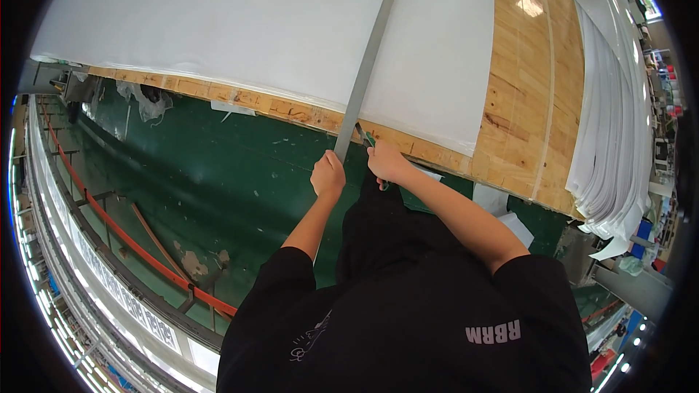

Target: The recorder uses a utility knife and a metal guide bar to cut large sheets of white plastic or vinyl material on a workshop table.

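A long flat grey metal bar (pixel 369 51) lies across the white sheet (pixel 240 22) and sticks out past the table's near edge. My left hand (pixel 329 175) is closed round the near end of this bar. Just to its right, my right hand (pixel 388 162) is closed on a small green-handled tool (pixel 370 140). The tool's dark tip points up toward the table edge beside the bar. Most of the tool is hidden by my fingers, so I cannot make out its exact kind.
The wooden tabletop (pixel 531 80) shows bare boards on the right, with a worn near edge. A thick stack of white sheets (pixel 615 116) droops over its right end. Below is a green floor (pixel 240 167). An orange rail (pixel 135 247) curves along the left.
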A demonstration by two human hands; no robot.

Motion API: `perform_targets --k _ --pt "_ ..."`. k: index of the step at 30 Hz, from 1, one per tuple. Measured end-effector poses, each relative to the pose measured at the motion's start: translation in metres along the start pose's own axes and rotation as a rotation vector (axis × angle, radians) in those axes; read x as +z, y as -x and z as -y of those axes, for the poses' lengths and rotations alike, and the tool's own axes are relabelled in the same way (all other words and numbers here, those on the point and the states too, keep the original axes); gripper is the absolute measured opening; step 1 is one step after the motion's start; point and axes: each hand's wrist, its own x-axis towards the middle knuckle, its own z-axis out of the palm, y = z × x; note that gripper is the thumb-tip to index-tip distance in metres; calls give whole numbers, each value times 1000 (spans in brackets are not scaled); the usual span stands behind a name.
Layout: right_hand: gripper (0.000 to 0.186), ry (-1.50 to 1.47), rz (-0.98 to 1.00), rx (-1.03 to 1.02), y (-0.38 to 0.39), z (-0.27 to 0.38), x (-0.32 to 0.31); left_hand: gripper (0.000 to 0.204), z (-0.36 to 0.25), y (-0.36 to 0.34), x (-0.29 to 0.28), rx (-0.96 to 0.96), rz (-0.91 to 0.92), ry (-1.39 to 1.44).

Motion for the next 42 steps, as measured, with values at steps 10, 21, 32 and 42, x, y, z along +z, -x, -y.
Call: perform_targets --k 10,21,32,42 --pt "30 90 -19 -76 54 -27 -17 54 12 4 11 -18 -40 70" --pt "26 -113 -841 -96 11 -169 -130 64 6 -1 -6 -37 99 60" --pt "32 -210 -1035 368 -50 -218 -159 60 -2 -2 4 107 116 81" --pt "30 -561 -681 -123 28 -182 -197 63 19 -22 10 -54 143 -13"
